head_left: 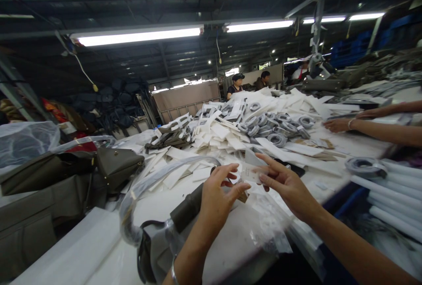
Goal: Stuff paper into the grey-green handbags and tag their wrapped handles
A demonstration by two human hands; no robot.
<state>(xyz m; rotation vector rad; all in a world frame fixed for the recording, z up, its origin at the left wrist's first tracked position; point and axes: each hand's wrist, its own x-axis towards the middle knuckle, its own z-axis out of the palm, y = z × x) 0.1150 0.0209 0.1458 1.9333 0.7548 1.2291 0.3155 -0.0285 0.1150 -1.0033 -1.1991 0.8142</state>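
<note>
My right hand (286, 184) pinches a small white tag (249, 174) with faint print on it. Close beside the tag, my left hand (219, 195) has its fingers curved and its thumb apart from them. A small brown piece (243, 197) shows just under the left thumb; whether it is touched I cannot tell. Below my left forearm lies an olive-grey bag (187, 208), partly hidden, with a handle (128, 214) wrapped in clear plastic. Crumpled clear plastic (273, 228) spreads over the table edge under my right hand.
White strips (227, 133) and grey coiled rolls (277, 140) are heaped ahead. Olive bags (115, 168) stand at left. Another person's hands (339, 124) reach in from the right, above white rolled tubes (392, 192). Two people (235, 86) are at the back.
</note>
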